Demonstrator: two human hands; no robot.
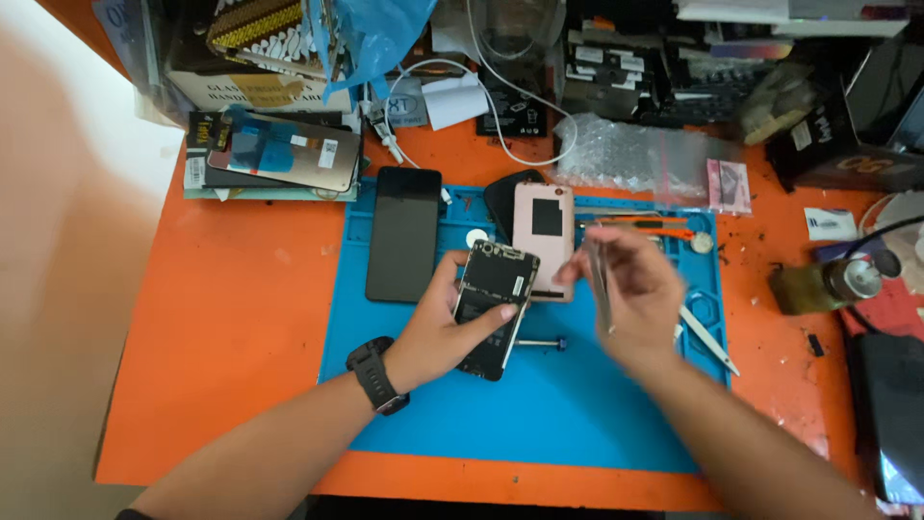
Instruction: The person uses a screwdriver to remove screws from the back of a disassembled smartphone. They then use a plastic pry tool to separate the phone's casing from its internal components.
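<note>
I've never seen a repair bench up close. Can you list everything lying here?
opened phone: 1, black inside, in left hand
tweezers: 1, silver, in right hand
back cover: 1, pink, mat top
black phone: 1, mat left
mat: 1, blue, on table
table: 1, orange
white tweezers: 1, mat right
screwdriver: 1, small, mid mat
bubble wrap: 1, clear, behind mat
cable: 1, white, back
bottle: 1, yellowish, right
left hand: watch on wrist
right hand: blurred
</note>
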